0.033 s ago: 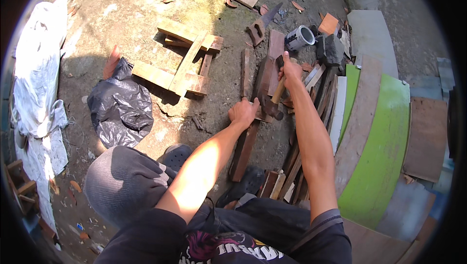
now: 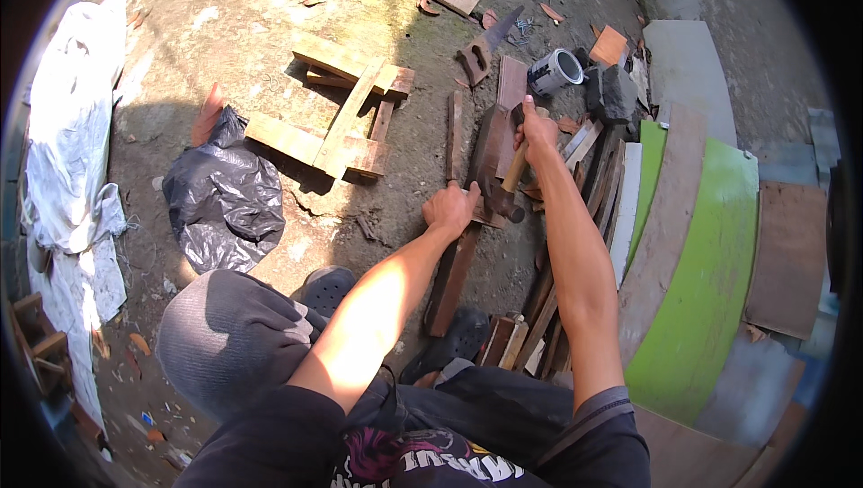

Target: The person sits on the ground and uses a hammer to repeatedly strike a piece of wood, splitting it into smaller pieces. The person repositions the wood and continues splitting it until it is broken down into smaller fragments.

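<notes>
In my right hand [image 2: 538, 131] is a claw hammer [image 2: 513, 172], its wooden handle gripped and its dark metal head low over a long brown wooden beam [image 2: 447, 288]. My left hand [image 2: 451, 208] is closed beside the hammer head, fingers pressed together at the beam. A short flat piece of wood [image 2: 488, 217] lies crosswise on the beam by those fingers; whatever is pinched between them is hidden. Close to the left hand lies a narrow wooden strip [image 2: 455, 133]. Another reddish board [image 2: 511, 84] extends from the beam's far end.
A wooden frame [image 2: 346, 119] lies left of the beam, near a black plastic bag [image 2: 225, 205]. Beyond are a handsaw [image 2: 485, 49], a paint can [image 2: 556, 71] and a dark stone block [image 2: 611, 93]. Stacked wood strips [image 2: 604, 178] and green panels [image 2: 697, 281] fill the right.
Both hands and the hammer stay in the same place; only the view shifts very slightly.
</notes>
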Demonstrator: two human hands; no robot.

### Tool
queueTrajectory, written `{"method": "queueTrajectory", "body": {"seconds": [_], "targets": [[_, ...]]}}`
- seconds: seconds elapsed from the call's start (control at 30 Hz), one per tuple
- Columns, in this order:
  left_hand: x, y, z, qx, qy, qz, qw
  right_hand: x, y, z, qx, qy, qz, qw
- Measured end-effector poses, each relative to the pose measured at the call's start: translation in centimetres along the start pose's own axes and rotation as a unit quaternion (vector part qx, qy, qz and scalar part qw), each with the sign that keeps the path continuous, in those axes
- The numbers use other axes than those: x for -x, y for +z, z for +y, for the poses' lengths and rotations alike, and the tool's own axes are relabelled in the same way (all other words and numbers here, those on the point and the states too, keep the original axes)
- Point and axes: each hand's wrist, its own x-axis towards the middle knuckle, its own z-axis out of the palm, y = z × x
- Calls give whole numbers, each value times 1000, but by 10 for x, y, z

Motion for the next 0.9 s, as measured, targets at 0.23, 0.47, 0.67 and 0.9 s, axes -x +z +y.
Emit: {"method": "queueTrajectory", "body": {"seconds": [0.23,0.47,0.67,0.9], "targets": [[-6,-2,-2,-2,-17,2,1000,18,5,-2,-29,-28,40,998],[-6,0,1,28,-26,2,999,35,5,1,-92,-83,80,989],[-2,-6,2,28,-36,9,999,38,9,6,-103,-114,87,984],[-4,-8,-2,17,-12,10,1000,51,12,4,-111,-136,84,981]]}}
